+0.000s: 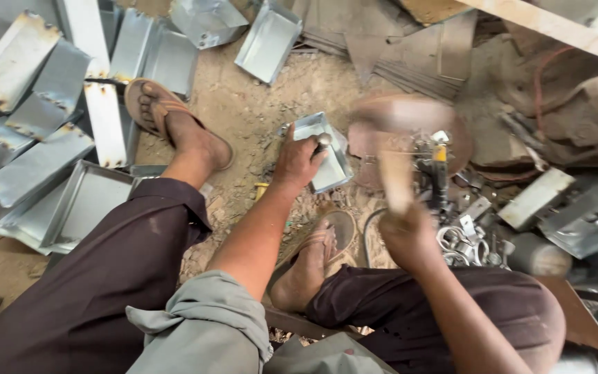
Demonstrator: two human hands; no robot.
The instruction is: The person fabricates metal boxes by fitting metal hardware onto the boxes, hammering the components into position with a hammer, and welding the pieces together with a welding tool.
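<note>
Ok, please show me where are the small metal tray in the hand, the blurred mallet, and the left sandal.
small metal tray [333, 166], head view, on its bare inner floor.
mallet [410, 125], head view, on its blurred round head.
left sandal [148, 104], head view, on the strap over the toes.

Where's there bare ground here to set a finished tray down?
One bare dirt patch: between the sandalled foot, the small tray under the left hand, and the open tray above. Crowded: stacked sheet-metal trays on the left, tools and scrap beside the right hand.

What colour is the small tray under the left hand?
Shiny silver-grey metal tray, held by the left hand; seen in the head view.
</note>
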